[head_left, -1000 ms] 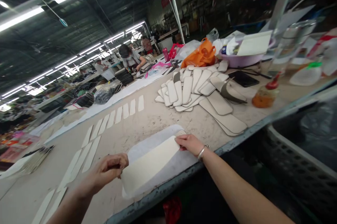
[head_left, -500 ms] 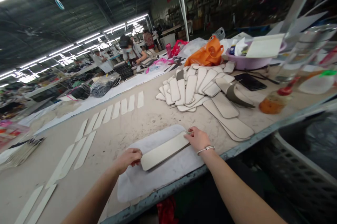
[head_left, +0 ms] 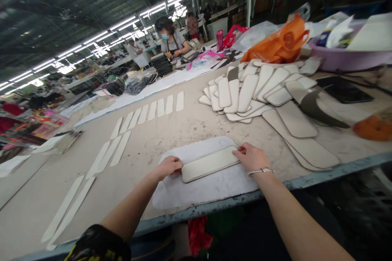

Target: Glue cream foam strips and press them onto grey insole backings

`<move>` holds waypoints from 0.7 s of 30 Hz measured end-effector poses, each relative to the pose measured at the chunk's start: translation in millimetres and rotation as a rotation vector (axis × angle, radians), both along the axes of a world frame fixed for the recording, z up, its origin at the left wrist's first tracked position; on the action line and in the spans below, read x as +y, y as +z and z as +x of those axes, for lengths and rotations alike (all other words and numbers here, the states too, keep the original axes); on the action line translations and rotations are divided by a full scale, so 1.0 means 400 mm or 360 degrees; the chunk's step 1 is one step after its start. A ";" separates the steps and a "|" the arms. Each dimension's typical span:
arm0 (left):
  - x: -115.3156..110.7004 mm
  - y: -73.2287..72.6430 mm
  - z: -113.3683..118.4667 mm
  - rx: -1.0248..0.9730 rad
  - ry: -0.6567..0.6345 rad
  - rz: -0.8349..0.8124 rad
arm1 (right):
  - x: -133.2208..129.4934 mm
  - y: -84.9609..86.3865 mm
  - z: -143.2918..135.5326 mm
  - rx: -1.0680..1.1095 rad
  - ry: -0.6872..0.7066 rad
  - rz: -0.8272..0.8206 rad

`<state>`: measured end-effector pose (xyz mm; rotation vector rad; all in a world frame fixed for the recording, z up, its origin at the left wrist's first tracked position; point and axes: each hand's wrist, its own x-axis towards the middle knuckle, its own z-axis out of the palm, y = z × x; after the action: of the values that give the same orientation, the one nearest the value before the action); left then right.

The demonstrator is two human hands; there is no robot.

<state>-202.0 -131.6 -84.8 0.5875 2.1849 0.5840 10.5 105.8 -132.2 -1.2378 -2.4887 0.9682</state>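
A long cream panel with rounded corners [head_left: 211, 163] lies over a white sheet [head_left: 171, 193] near the table's front edge. My left hand [head_left: 169, 167] pinches the panel's left end, fingers curled together. At the opposite end my right hand [head_left: 251, 157], with a bracelet at the wrist, pinches the right corner between thumb and fingers. Beyond my right hand spreads a heap of similar cream panels [head_left: 249, 89], some with dark edging. Two longer panels [head_left: 306, 146] lie to the right of the sheet.
Thin pale strips [head_left: 120, 148] lie in rows on the left of the table [head_left: 147, 138]. At the back right are an orange bag [head_left: 277, 42], a purple basin [head_left: 337, 56] and a phone [head_left: 346, 89]. A co-worker [head_left: 173, 40] works across the table.
The view has swung left, so the scene sits further right. The panel appears flatter against the white sheet, with both hands still at its ends.
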 end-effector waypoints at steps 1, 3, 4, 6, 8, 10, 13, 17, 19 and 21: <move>-0.001 -0.005 -0.002 -0.0005 0.0024 0.0001 | -0.001 -0.001 -0.001 -0.0014 0.0009 0.0009; -0.005 -0.012 -0.002 -0.0020 0.0066 0.0011 | -0.002 0.001 -0.001 -0.0042 0.0021 0.0015; -0.007 -0.014 -0.002 -0.0029 0.0080 0.0020 | -0.003 0.002 -0.001 -0.0055 0.0024 0.0013; -0.011 -0.014 0.000 -0.0051 0.0096 0.0044 | -0.004 0.006 -0.001 -0.0080 0.0025 0.0005; -0.016 -0.011 0.001 -0.0070 0.0098 0.0066 | -0.005 0.009 -0.001 -0.0099 0.0028 0.0004; -0.021 -0.006 0.002 -0.0086 0.0086 0.0087 | -0.005 0.008 -0.002 -0.0102 0.0034 0.0021; -0.028 -0.005 0.001 -0.0107 0.0032 0.0112 | -0.004 0.005 -0.004 -0.0100 0.0033 0.0049; -0.032 -0.015 0.002 0.0134 -0.0149 0.0083 | -0.005 0.006 -0.006 -0.0136 0.0031 0.0033; -0.030 -0.021 0.004 0.0288 -0.0216 0.0053 | -0.007 0.008 -0.007 -0.0146 0.0029 0.0020; -0.026 -0.022 0.006 0.0343 -0.0232 0.0030 | -0.007 0.009 -0.007 -0.0146 0.0031 0.0025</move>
<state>-199.7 -141.9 -93.6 0.8456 2.3135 0.4825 7.6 102.9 -128.7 -1.2838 -2.5772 0.9146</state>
